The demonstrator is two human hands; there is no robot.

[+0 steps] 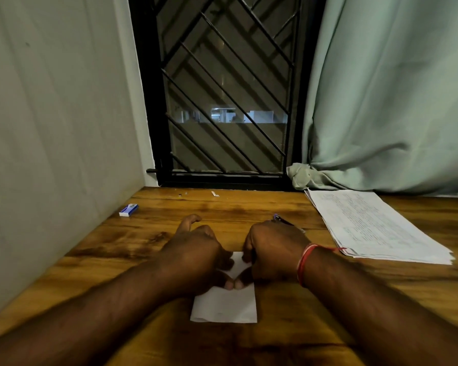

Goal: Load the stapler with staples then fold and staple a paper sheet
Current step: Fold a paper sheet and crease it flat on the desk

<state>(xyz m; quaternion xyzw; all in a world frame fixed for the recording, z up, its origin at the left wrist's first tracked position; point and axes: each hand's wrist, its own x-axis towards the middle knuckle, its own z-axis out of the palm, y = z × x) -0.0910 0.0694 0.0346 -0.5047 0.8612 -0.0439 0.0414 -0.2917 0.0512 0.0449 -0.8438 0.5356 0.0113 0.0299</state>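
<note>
My left grip [196,249] and right grip [273,249] curl closed on a small folded white paper sheet [225,305], thumbs touching, pinching its far half. It lies on the brown wooden counter [249,207]. A small blue-and-white box [128,210] sits far left.

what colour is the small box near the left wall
Blue and white; the small box shows best in the head view.

Far part of the paper sheet [224,306] lay hidden beneath the left hand [196,252] and right hand [273,249]. A dark object [282,220] behind the right hand, possibly the stapler, showed only its tip. Print on the stack of papers [376,225] was too small to read.
</note>
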